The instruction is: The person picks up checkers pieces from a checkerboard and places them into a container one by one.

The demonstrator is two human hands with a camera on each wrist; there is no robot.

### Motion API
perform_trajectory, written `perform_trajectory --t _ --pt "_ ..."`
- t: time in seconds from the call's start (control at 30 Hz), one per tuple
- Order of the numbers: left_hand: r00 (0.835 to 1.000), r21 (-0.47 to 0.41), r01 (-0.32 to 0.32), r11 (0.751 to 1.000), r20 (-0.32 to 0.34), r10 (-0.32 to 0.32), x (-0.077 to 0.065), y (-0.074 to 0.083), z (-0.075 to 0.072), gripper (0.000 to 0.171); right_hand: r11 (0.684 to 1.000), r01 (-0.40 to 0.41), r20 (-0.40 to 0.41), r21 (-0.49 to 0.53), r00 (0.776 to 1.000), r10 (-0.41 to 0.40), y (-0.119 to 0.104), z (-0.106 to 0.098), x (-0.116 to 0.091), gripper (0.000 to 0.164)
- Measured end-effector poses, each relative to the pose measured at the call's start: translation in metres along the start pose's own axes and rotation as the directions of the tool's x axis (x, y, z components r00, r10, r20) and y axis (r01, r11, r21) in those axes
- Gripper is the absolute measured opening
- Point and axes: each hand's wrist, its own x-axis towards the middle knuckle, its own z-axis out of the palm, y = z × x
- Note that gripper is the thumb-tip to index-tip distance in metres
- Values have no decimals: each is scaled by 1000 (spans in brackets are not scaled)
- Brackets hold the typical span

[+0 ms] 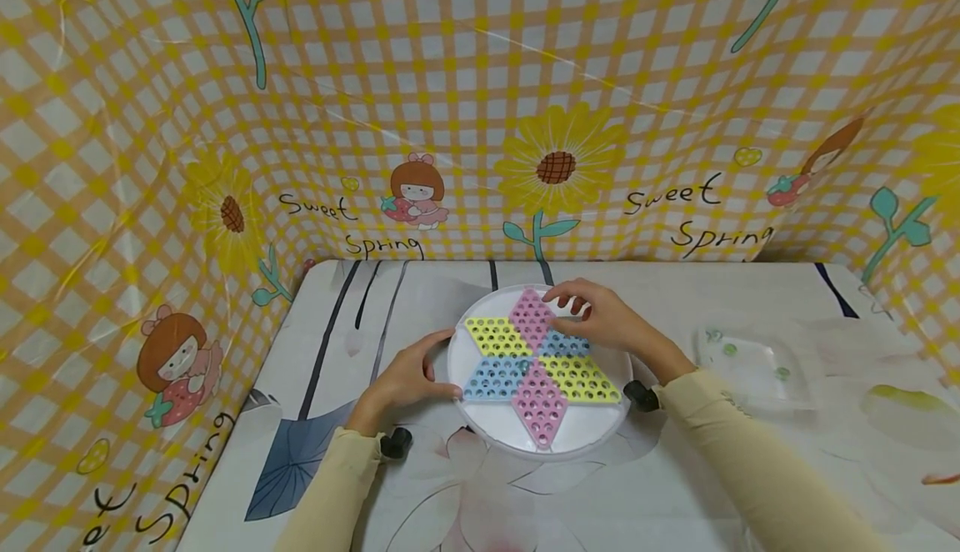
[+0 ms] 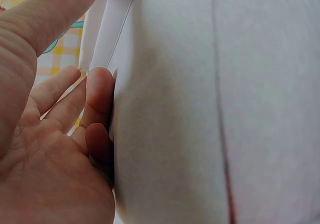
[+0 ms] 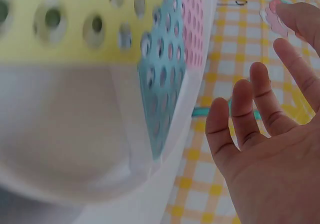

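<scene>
A round white Chinese checkers board [image 1: 585,429] lies on the table, its star in pink, yellow and blue sections full of holes. My left hand [image 1: 411,373] is at the board's left rim, thumb and fingers spread along the edge; in the left wrist view, the fingers [image 2: 99,96] lie low by the tabletop. Over the upper right of the star hovers my right hand [image 1: 596,314], fingers loosely bent with nothing between them. The right wrist view shows its fingers [image 3: 242,109] apart from the board. A small greenish marble [image 1: 524,366] sits near the star's centre.
To the right stands a clear plastic tray [image 1: 798,393] holding several greenish marbles [image 1: 730,350]. A floral cloth [image 1: 480,502] covers the table. Behind it and at both sides hangs a yellow checked curtain [image 1: 465,77] with sunflowers.
</scene>
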Motion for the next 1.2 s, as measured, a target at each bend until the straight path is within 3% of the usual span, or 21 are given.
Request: perform_trajectory --t 0.17,0.4,0.73,1.0,1.2 --pt "1000 -4 6 1000 2 -6 0 0 -1 95 999 34 43 20 998 -35 -3 14 6 40" --pt "1000 7 14 1000 4 -14 1 -2 0 95 1000 14 114 19 993 -16 -9 26 13 41" --pt "1000 9 -7 1000 4 7 2 -2 0 95 1000 -23 281 -20 959 28 -8 40 13 33" --pt "1000 17 0 1000 16 -1 2 -3 -1 96 999 -36 325 -30 945 44 -7 43 11 20" --pt "999 20 -54 998 3 54 2 -5 -1 95 998 -7 321 -58 947 25 -4 45 10 14"
